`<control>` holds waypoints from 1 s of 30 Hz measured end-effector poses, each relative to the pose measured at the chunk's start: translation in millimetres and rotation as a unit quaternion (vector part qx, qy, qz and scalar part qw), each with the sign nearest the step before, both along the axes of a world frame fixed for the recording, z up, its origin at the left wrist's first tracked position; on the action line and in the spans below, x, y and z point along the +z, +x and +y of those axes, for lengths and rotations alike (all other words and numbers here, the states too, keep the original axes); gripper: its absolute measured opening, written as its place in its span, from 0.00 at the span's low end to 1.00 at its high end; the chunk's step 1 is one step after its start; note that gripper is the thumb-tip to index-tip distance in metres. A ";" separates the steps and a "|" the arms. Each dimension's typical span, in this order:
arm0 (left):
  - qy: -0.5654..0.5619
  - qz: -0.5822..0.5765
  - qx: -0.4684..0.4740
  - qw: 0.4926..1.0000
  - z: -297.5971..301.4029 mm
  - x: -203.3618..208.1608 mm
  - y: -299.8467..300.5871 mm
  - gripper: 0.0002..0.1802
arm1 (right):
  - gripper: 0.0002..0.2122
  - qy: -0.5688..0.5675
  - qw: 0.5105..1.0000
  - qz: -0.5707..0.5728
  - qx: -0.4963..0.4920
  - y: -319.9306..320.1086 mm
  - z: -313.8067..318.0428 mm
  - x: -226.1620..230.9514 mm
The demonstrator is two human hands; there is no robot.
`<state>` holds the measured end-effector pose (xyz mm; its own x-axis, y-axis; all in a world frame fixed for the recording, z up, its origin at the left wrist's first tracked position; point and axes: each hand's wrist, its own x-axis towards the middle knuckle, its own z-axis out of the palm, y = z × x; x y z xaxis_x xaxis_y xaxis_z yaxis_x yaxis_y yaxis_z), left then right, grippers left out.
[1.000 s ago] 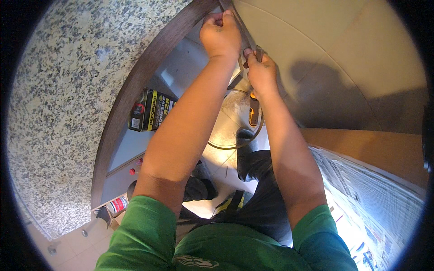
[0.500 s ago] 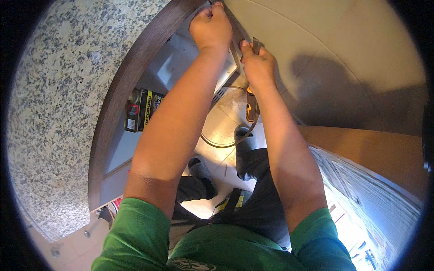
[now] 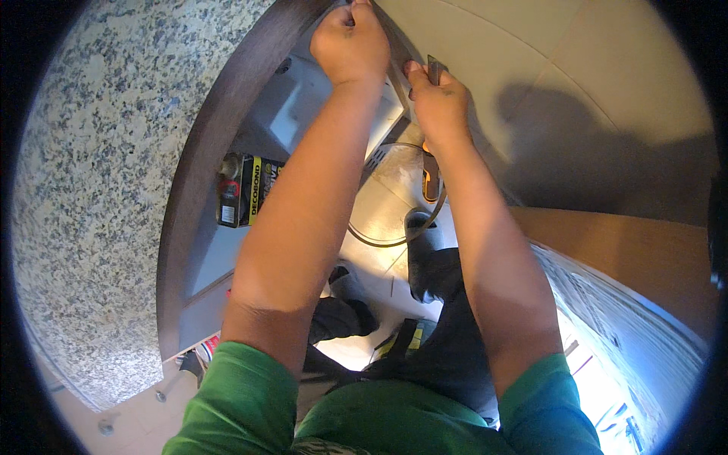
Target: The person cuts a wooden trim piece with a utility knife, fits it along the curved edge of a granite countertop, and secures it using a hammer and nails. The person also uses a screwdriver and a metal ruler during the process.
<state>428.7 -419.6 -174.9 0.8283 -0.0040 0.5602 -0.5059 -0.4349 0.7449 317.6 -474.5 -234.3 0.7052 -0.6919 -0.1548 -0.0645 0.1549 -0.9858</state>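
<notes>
A speckled granite-look countertop [image 3: 106,189] fills the left, facing a beige tiled surface [image 3: 523,45]; a curved dark wood-look edge [image 3: 205,144] borders the counter. The left hand [image 3: 350,49] is at that edge's far end, fingers curled inward; I cannot tell whether they close on anything. The right hand [image 3: 440,106], just beside the tiled surface, grips a flat dark blade [image 3: 434,70], its pointed tip jutting above the fingers. A rectangular adhesive tin [image 3: 241,197] stands left of the left forearm. Below the hands loops a thin brown strip [image 3: 383,245], ends hidden, near a black-and-yellow handle [image 3: 431,182]. The blade looks light, stiff and probably sharp, best held by its flat sides; the strip seems light and springy, best pinched across its width.
</notes>
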 end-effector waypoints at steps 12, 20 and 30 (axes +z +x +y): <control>-0.159 0.097 -0.025 0.982 -1.7 6.5 2.5 0.13 | 0.12 0.030 0.999 -0.020 0.002 -1.9 -1.2 8.3; -0.149 0.054 0.018 0.987 -13.1 10.1 -10.5 0.15 | 0.13 0.010 1.000 -0.021 -0.014 -0.7 -2.8 7.7; -0.151 0.085 0.057 0.983 -16.0 6.7 -5.4 0.14 | 0.13 -0.003 1.000 -0.015 0.002 -2.5 -7.0 8.5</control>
<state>423.3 -435.6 -168.2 0.8956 0.2399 0.3746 -0.3229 -0.2285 0.9184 315.1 -481.5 -225.8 0.7116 -0.6905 -0.1302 -0.0360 0.1492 -0.9881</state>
